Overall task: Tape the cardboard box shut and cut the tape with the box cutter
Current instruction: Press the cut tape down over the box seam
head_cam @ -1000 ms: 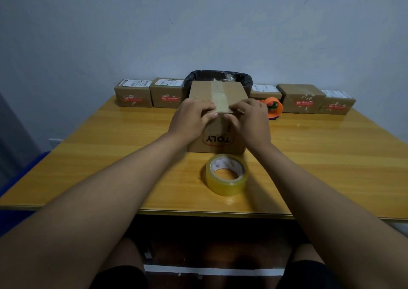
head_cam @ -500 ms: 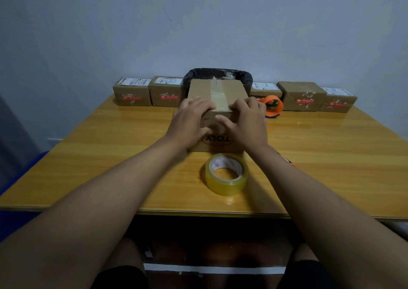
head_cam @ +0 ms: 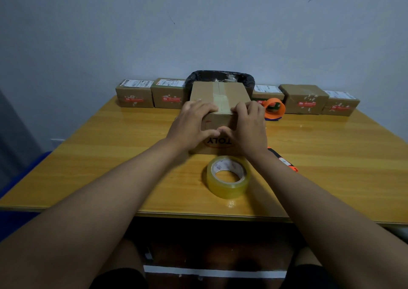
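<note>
**Both hands on the taped box**

A cardboard box point(head_cam: 220, 94) sits mid-table point(head_cam: 331, 156), a strip of tape point(head_cam: 221, 100) along its top seam. The left hand point(head_cam: 192, 123) and right hand point(head_cam: 248, 126) press its near edge, fingers on top, thumbs meeting on the front face. A clear tape roll point(head_cam: 228, 177) lies flat just in front. A box cutter point(head_cam: 284, 159) peeks out beside the right wrist. Small parcels point(head_cam: 303, 99) line the wall.

taped cardboard box point(head_cam: 220, 94), upright, mid-table
</note>
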